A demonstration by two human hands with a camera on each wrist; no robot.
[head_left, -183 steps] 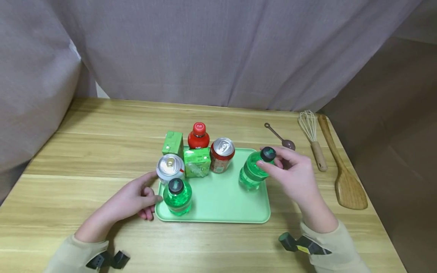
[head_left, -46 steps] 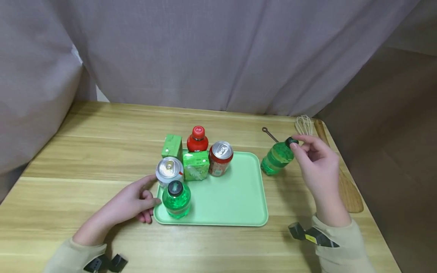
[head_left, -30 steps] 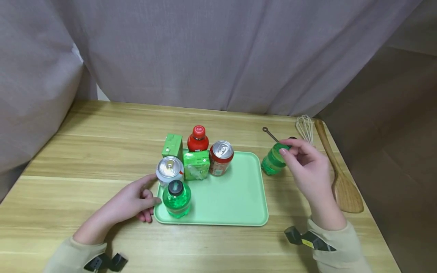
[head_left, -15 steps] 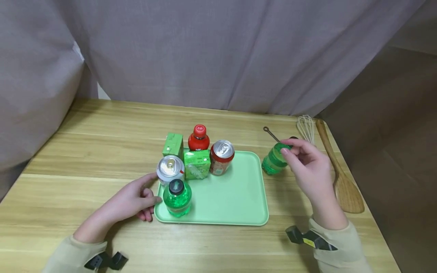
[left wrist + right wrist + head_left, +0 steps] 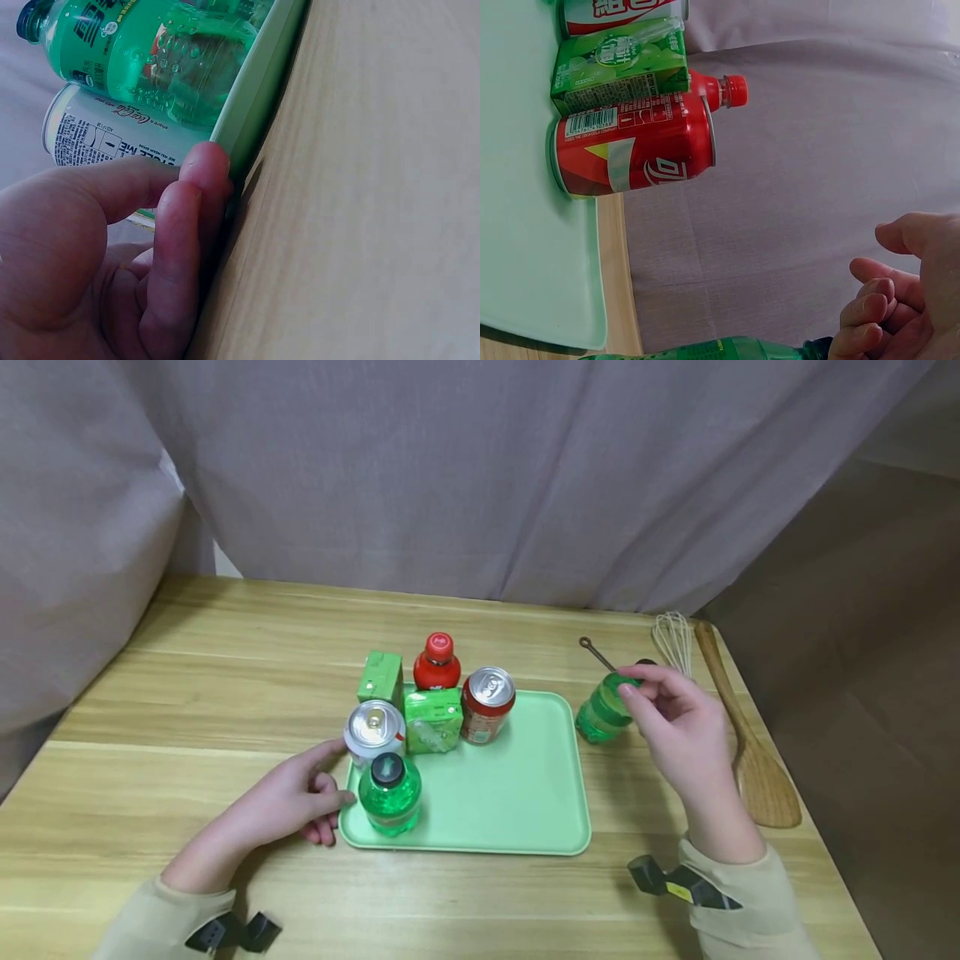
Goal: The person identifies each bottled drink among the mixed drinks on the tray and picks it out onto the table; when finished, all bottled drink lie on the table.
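Note:
At the light green tray's (image 5: 517, 810) left edge, my left hand (image 5: 288, 802) touches the rim. Its index fingertip reaches the silver can (image 5: 372, 731); its thumb lies by a green bottle (image 5: 390, 802) with a black cap. My right hand (image 5: 678, 727) is at the neck of a second green bottle (image 5: 602, 710), right of the tray on the table. In the right wrist view its thumb and index finger are apart with nothing between them, and the other fingers lie beside the dark cap (image 5: 817, 349). The head view hides part of that bottle behind the hand.
Two green cartons (image 5: 433, 718), a red can (image 5: 487, 706) and a red-capped bottle (image 5: 437, 664) stand together at the tray's back left. A measuring spoon (image 5: 596, 653), a whisk (image 5: 673, 639) and a wooden spatula (image 5: 765, 785) lie on the right.
Over six seconds my right hand has carried the second green bottle rightward off the tray onto the table, then let go of its cap. My left hand has stayed put.

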